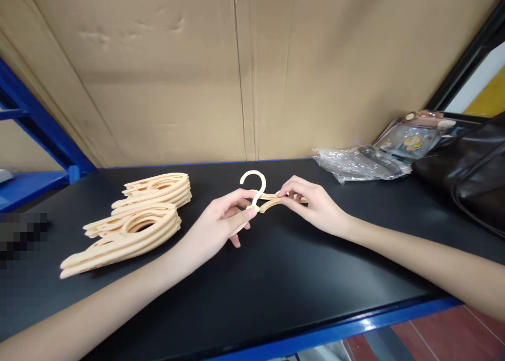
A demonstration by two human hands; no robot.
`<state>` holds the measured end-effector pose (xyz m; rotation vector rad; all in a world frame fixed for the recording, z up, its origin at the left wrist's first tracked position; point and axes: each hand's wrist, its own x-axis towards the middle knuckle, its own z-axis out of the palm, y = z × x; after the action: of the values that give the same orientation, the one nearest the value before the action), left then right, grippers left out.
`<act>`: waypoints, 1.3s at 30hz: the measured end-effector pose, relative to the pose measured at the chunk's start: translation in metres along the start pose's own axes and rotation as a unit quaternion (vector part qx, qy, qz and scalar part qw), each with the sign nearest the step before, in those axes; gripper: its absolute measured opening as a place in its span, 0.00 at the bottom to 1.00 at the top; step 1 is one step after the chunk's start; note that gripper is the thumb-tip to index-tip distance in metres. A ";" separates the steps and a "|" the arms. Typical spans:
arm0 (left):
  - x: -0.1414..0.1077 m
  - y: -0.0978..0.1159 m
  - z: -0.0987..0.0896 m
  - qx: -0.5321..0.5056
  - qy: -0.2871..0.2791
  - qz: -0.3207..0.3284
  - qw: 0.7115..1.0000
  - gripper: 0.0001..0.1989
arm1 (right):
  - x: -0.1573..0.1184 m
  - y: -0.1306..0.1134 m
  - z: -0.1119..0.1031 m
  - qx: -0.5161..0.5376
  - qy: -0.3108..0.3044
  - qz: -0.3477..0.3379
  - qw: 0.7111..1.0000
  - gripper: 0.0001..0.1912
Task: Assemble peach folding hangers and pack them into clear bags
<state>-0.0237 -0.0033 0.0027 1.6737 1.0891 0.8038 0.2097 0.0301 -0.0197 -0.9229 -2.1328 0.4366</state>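
Note:
Above the black tabletop, a cream plastic clothes hanger (pixel 259 184) is held between both hands, its hook pointing up. My left hand (pixel 223 216) is closed round the hanger just below the hook, thumb in front. Pinched in the fingers of my right hand (pixel 311 200) is the hanger's right arm, whose two strips show between the hands. Much of the hanger's left side is hidden behind my left hand. To the left of that hand lie stacked folded hangers of the same colour, a nearer pile (pixel 134 234) and a farther pile (pixel 158 190).
The black table (pixel 276 298) has a blue front edge and a cardboard wall (pixel 177 87) behind it. At the back right lie a clear plastic bag (pixel 355 163), a printed transparent pouch (pixel 414 137) and a dark leather bag (pixel 469 177). A blue metal frame (pixel 43 119) stands at the left.

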 end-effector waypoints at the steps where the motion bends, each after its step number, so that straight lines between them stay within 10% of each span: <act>1: 0.000 0.003 -0.003 -0.036 -0.008 -0.027 0.999 0.18 | 0.000 0.000 0.000 -0.042 -0.019 -0.030 0.998 0.06; 13: 0.008 -0.006 -0.010 -0.246 0.015 -0.126 0.961 0.13 | -0.004 -0.009 0.003 -0.147 -0.114 -0.101 0.977 0.13; 39: 0.010 -0.007 -0.014 -0.150 -0.094 -0.124 0.976 0.16 | -0.011 -0.017 0.007 -0.079 -0.119 -0.016 0.990 0.14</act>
<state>-0.0343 0.0121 0.0010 1.3019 0.9667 0.6013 0.2016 0.0109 -0.0204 -0.9631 -2.4253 0.3824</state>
